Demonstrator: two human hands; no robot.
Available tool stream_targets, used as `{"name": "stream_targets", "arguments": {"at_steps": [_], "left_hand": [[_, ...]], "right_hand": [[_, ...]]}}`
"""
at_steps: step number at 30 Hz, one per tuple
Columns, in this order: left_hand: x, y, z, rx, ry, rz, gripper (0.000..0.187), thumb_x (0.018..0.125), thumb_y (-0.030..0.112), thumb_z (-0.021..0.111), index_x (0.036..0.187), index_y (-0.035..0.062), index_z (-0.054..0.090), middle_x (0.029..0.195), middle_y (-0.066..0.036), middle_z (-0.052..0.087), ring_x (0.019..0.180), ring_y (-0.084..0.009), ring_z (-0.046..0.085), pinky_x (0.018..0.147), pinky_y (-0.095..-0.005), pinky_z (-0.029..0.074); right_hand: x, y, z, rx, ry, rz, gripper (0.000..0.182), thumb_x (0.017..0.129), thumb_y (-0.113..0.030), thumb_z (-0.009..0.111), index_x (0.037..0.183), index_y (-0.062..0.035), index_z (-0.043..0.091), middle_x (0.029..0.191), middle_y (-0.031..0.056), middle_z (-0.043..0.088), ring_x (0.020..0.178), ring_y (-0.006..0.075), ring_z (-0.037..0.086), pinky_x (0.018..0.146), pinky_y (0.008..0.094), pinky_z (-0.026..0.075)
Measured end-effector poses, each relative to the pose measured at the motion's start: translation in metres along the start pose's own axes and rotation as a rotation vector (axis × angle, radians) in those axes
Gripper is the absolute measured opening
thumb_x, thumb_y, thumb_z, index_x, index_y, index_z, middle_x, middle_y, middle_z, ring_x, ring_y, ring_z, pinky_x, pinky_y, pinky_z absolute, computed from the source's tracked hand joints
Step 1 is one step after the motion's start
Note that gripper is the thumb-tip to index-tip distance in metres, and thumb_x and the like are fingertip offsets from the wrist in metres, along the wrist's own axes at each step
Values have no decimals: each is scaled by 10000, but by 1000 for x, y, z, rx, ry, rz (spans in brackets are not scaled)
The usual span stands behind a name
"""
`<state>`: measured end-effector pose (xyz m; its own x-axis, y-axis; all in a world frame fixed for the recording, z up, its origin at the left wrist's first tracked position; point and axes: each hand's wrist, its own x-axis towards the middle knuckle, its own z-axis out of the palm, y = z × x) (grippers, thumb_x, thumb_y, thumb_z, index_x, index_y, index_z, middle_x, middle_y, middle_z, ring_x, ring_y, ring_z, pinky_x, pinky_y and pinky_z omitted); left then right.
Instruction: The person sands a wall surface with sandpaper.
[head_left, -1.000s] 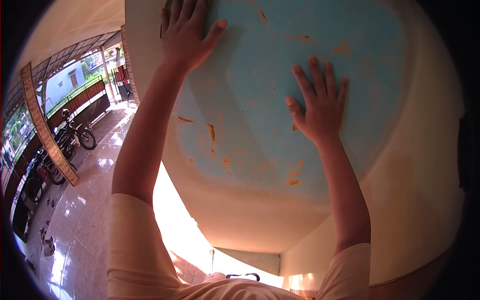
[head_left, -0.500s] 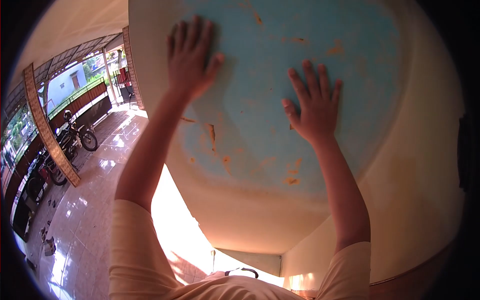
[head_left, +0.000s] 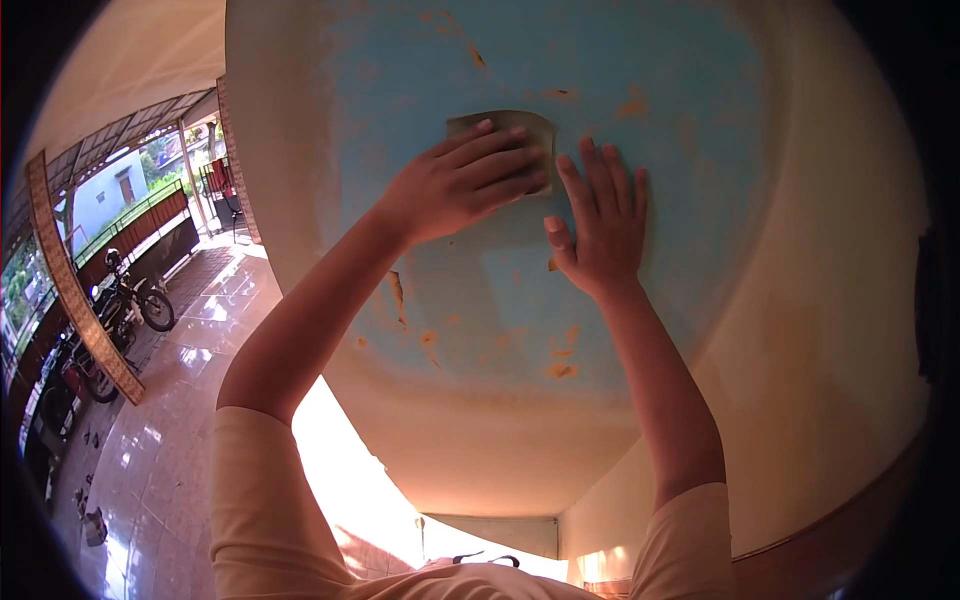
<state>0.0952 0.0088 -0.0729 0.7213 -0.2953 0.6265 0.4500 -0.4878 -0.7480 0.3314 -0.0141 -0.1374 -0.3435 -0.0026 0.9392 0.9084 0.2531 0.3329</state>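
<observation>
A large blue patch (head_left: 450, 70) with orange-brown worn spots covers the pale surface before me. Under the fingers of my left hand (head_left: 460, 185) lies a grey-brown sheet (head_left: 543, 140), its top and right edges showing. That hand is laid flat over the sheet, fingers pointing right. Just to the right, my right hand (head_left: 605, 225) rests on the blue area with its fingers spread and nothing in it. The two hands do not touch.
At the left, a patterned post (head_left: 80, 290) stands before parked motorcycles (head_left: 135, 300) on a glossy tiled floor (head_left: 180, 440). Behind them runs a dark gate (head_left: 160, 245). A pale wall (head_left: 830, 330) curves along the right side.
My left hand has moved right and down, close to my right hand, and turned sideways. The sheet now shows beneath it. The view has shifted slightly.
</observation>
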Motion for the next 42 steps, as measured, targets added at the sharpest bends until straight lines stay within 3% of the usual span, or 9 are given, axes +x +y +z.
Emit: {"name": "stream_targets", "arguments": {"at_steps": [5,10,15,22,24,26,28,35,42], "left_hand": [[-6,1,-2,64,50,22,272,830,190,748,1086,261,694,1240,66,676,1295,-189,572,1103,-449,460],[-7,-4,-4,109,7,57,268,814,197,762,1066,251,689,1211,66,682,1262,-203,586,1120,-464,445],[-12,-10,-19,6,-20,-120,371,823,293,748,1180,223,677,1311,10,639,1346,-266,523,1147,-532,388],[-27,-115,-59,416,58,-573,618,971,528,488,1540,294,428,1645,-46,320,1521,-317,269,1220,-578,157],[-26,-114,-58,438,77,-588,601,982,532,471,1539,310,426,1646,-38,318,1523,-316,263,1221,-577,156],[-29,-109,-57,451,85,-621,585,993,537,453,1538,326,425,1647,-29,316,1525,-315,257,1221,-576,154],[-30,-110,-58,410,106,-594,587,991,535,451,1539,324,423,1649,-25,311,1528,-310,252,1224,-572,150],[-29,-108,-60,445,88,-618,586,987,517,465,1538,324,423,1650,-18,309,1528,-307,254,1225,-567,160],[-30,-109,-60,435,88,-580,597,978,530,468,1536,325,426,1649,-8,311,1528,-293,256,1227,-566,159]], "right_hand": [[-3,6,4,217,238,-28,532,1049,-513,361,1482,-236,499,1542,70,465,1449,307,394,1191,581,228],[33,-3,-4,216,59,-339,556,1009,-489,486,1498,-223,470,1572,75,423,1448,294,395,1181,558,274],[82,3,-11,206,-216,-414,664,936,-477,608,1516,-203,438,1602,81,369,1459,299,375,1189,504,300],[153,88,-10,-291,71,-186,674,984,-462,563,1535,-117,388,1609,117,352,1495,307,312,1206,515,239],[150,68,1,-170,177,-151,715,952,-509,577,1508,-86,425,1597,72,384,1483,266,337,1215,506,250],[122,4,-18,-187,-156,-186,734,956,-505,573,1502,-40,416,1592,66,389,1481,254,339,1222,486,244],[90,-21,-3,160,-233,-530,710,955,-489,585,1500,-63,426,1578,72,406,1468,252,358,1219,464,260],[159,57,-10,-142,85,-271,707,919,-467,639,1490,-98,444,1555,86,434,1462,241,371,1211,459,274],[122,-4,-2,268,-205,-604,678,883,-479,678,1420,-94,525,1521,85,468,1426,264,407,1206,460,284]]}}
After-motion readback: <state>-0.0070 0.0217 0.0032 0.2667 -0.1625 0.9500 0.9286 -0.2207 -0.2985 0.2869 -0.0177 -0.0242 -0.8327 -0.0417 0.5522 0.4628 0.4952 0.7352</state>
